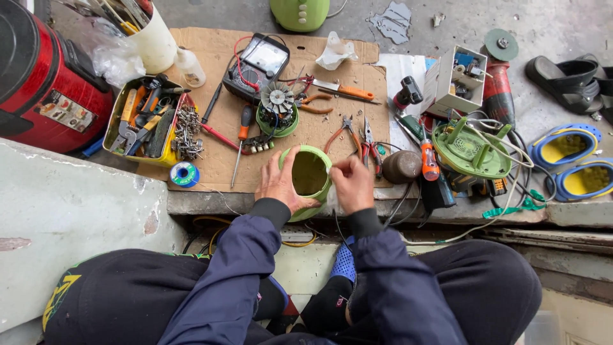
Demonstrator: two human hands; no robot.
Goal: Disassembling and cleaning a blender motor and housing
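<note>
Green plastic cylindrical housing (310, 179), open at its top and hollow inside, sits at the near edge of the flat sheet of brown cardboard (223, 160), held between both hands. Left hand (279, 185) wraps the housing's left wall, its fingers (288, 161) curled closed around the rim. Right hand (352, 184) rests on the housing's right rim, with fingers (337, 167) pinched together at the edge; whether they grip something small there cannot be told. Dark blue sleeves and black trousers fill the space nearer than the housing.

Just right of the housing stands a dark brown rounded motor body (401, 166), and beside that an orange-handled screwdriver (428, 160). Farther right lies a round green plastic base with ribs and a vent grille (469, 150), with white cable looped around it. Just beyond the housing lie red-handled pliers (343, 132) and a second pair of small red-handled cutters (370, 144). Left of the housing is a small blue spool of solder wire (184, 174).

Farther beyond the housing sits a green cup holding a silver finned fan rotor (278, 110), and behind it a black multimeter with red leads (257, 64). Far left of the housing, a yellow tin tray packed with hand tools and screws (148, 121) sits beside a red and black cylindrical appliance (45, 83). Far beyond on the right stands an open white box of parts (454, 80).
</note>
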